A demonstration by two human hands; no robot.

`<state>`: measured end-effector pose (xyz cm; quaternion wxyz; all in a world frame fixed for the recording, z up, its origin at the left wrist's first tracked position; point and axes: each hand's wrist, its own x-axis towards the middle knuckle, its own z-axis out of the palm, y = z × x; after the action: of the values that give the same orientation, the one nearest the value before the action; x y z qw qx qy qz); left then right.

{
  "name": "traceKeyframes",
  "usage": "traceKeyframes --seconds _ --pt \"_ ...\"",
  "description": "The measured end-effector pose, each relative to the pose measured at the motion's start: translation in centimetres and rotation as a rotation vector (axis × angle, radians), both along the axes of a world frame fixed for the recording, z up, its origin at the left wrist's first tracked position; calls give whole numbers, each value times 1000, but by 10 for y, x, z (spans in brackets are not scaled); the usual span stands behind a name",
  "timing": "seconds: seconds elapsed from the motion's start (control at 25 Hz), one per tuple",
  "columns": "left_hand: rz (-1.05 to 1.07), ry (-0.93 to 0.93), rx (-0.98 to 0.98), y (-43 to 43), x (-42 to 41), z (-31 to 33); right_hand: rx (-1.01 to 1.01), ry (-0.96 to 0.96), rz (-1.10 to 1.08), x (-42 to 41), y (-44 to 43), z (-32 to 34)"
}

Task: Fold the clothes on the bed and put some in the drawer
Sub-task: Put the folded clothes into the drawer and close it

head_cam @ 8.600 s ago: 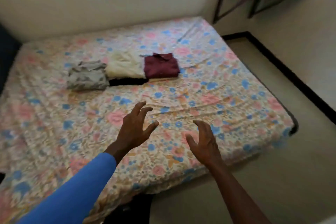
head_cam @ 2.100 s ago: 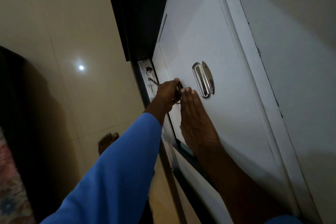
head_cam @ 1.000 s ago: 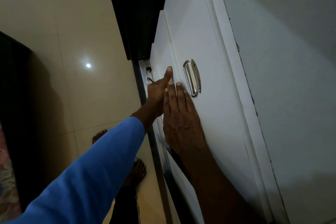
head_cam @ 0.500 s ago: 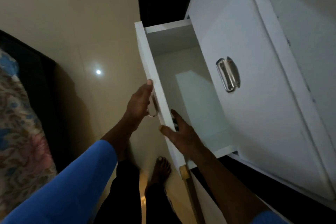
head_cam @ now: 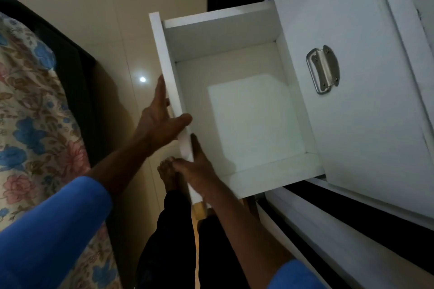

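Seen from the head camera, the big change is the drawer (head_cam: 246, 112). One second ago it is shut, with both hands on the white fronts. Half a second ago it is partway out. Now it sticks far out of the white cabinet (head_cam: 352, 136), and I can see down to its bottom. Nothing is in it. There is a lighter square on the bottom; I cannot tell if that is paper or just light.

The left hand (head_cam: 159, 119) no longer holds the small pull it had half a second ago. Now it holds the drawer's front, with the thumb over the top edge and the fingers flat on the outside. The right hand (head_cam: 198, 171) grips the same front nearer the person, with the thumb inside the drawer and the fingers round the outside.

Past the drawer's back end, the cabinet has a shiny metal handle (head_cam: 323, 69). No hand touches it. A bare foot (head_cam: 165, 171) shows on the floor (head_cam: 122, 19) below the drawer's front. The bed (head_cam: 28, 101) with its flowery sheet is left of the drawer.

The clothes do not show here. About nine seconds ago they lie in folded piles on the bed. So I think the folding is done and the drawer is ready. The hands need to let go and fetch some piles from the bed.
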<state>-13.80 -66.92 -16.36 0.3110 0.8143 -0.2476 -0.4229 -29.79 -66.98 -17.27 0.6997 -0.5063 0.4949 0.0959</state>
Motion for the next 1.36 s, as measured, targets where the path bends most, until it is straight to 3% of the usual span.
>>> traceKeyframes --seconds 0.12,0.24,0.36,0.48,0.6,0.76,0.84,1.12,1.28,1.36 --pt "63 83 -5 28 14 5 -107 44 50 17 27 -10" --pt "14 -57 7 29 9 1 -238 56 117 15 23 -8" --pt "60 1 -13 35 0 11 -438 89 243 9 20 7" --pt "122 -189 -66 70 1 39 -852 25 236 23 23 36" --pt "228 -392 -63 141 17 69 -1023 -143 320 58 36 64" --pt "321 -565 -14 263 54 73 -981 -321 544 122 86 72" --pt "475 -598 30 340 64 76 -897 -414 664 162 135 74" --pt "947 -688 265 626 70 54 -600 -455 1171 250 358 80" --pt "1197 -693 414 786 50 44 -415 -405 1338 281 518 80" --pt "1280 -713 475 849 53 34 -313 -365 1321 306 590 80"
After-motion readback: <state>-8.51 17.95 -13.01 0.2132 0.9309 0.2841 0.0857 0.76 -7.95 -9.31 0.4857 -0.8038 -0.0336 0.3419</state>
